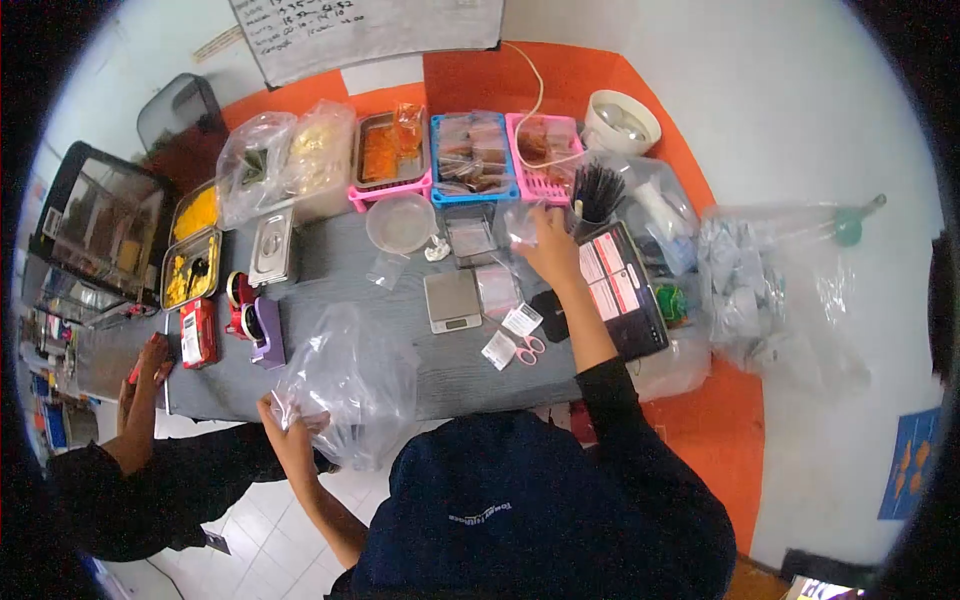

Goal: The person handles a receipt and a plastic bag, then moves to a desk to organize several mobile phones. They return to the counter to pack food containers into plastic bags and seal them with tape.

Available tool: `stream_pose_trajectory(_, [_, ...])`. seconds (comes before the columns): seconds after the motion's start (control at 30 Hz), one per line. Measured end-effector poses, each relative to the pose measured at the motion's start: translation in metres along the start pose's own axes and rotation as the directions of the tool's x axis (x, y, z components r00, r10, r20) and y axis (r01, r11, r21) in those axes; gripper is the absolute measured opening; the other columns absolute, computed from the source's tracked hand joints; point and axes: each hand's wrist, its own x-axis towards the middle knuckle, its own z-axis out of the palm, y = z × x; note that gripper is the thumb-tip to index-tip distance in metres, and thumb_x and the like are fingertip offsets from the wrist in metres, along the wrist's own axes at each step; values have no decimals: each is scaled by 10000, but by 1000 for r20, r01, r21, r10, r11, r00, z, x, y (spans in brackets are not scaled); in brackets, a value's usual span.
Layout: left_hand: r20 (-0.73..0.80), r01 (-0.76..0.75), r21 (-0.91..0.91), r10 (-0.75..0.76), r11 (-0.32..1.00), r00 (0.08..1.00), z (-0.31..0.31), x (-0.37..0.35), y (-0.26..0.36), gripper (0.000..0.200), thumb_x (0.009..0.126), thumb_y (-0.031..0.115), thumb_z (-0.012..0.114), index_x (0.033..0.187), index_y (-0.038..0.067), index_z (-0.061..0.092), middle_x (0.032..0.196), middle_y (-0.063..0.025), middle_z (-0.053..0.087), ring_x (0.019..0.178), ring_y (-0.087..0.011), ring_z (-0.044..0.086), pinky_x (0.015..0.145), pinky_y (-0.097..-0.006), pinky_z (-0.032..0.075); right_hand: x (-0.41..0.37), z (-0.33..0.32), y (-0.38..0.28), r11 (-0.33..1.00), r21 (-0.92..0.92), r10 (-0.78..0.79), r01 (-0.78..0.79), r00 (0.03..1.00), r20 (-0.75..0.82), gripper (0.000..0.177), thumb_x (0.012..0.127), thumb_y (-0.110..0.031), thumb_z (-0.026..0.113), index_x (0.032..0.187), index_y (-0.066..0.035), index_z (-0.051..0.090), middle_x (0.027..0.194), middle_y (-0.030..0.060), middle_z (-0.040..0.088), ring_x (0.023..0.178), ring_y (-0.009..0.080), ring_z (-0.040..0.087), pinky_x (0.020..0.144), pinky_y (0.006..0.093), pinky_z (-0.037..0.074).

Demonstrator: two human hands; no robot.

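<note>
Gripping bag (350, 375) over tbl edge (450, 400), L hand (294, 430); R hand (549, 245) at plastic (517, 222), grip unclear

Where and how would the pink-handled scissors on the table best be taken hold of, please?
I'd pinch the scissors by their pink loops, from the wearer's side of the table, slightly from the right. They seem to lie flat, loops toward that side and unblocked, while the blades point away toward the scale, passing between two white printed slips.
</note>
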Motion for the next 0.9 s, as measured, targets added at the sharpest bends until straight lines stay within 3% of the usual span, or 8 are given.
stream_pose_trajectory(0.1, [7,-4,-36,4,999,1000,0,-4,-13,206,885,49,459,1072,24,378,864,-85,486,603,-175,597,514,-283,511,11,31,4,957,-257,-66,136,962,264,478,668,-238,728,1103,-162,547,1033,109,540,874,349,596,682,465,477])
stream_pose_trajectory(0.33, [-129,-1,28,4,1000,992,9,-18,-1,233,882,52,481,1086,18,375,913,-130,524,608,-191,615,515,-284,505,47,-14,-8,971,-231,3,54,970,241,162,787,-218,586,914,-128,633,858,125,583,816,343,601,665,436,480])
stream_pose_trajectory(0.5, [-175,83,-128,-105,988,979,27,-19,-6,261,881,90,534,1037,73,326,847,-112,491,562,-243,615,525,-331,539,75,-29,-52,945,60,-259,321,849,-460,137,793,-149,566,899,-73,610,964,124,575,810,310,599,656,427,498])
stream_pose_trajectory(0.57, [-172,115,-172,-145,978,974,37,-21,0,329,867,84,562,1046,90,286,859,-122,488,579,-262,628,549,-348,549,70,24,-43,934,133,-290,332,921,-261,156,825,-152,538,898,-40,618,948,155,605,880,330,580,736,391,466])
stream_pose_trajectory(0.63, [-124,142,-138,-160,980,979,43,-24,5,340,868,89,564,1062,86,284,863,-127,492,594,-272,636,556,-355,551,69,97,-4,956,-92,-217,280,879,424,195,816,-184,568,939,-44,624,978,169,613,928,337,576,752,402,463])
stream_pose_trajectory(0.77, [-66,237,-49,-240,970,969,56,-34,29,366,856,169,606,1085,43,350,792,-70,503,629,-212,626,547,-328,548,64,86,16,922,124,-373,367,756,538,237,800,-211,590,972,-54,636,959,182,629,903,354,593,767,418,471])
stream_pose_trajectory(0.83, [-85,296,-91,-304,951,949,59,-36,23,353,869,195,588,1091,38,363,782,-70,499,625,-235,637,541,-331,546,76,41,5,975,222,-35,-23,967,252,312,746,-262,640,992,-69,646,908,167,648,860,348,611,787,421,476])
stream_pose_trajectory(0.9, [-98,353,-130,-366,927,925,62,-39,14,346,883,222,570,1098,33,376,773,-70,494,622,-259,648,536,-334,544,80,45,27,998,49,15,-35,937,349,308,703,-254,677,948,-70,650,885,154,653,844,332,619,775,406,481])
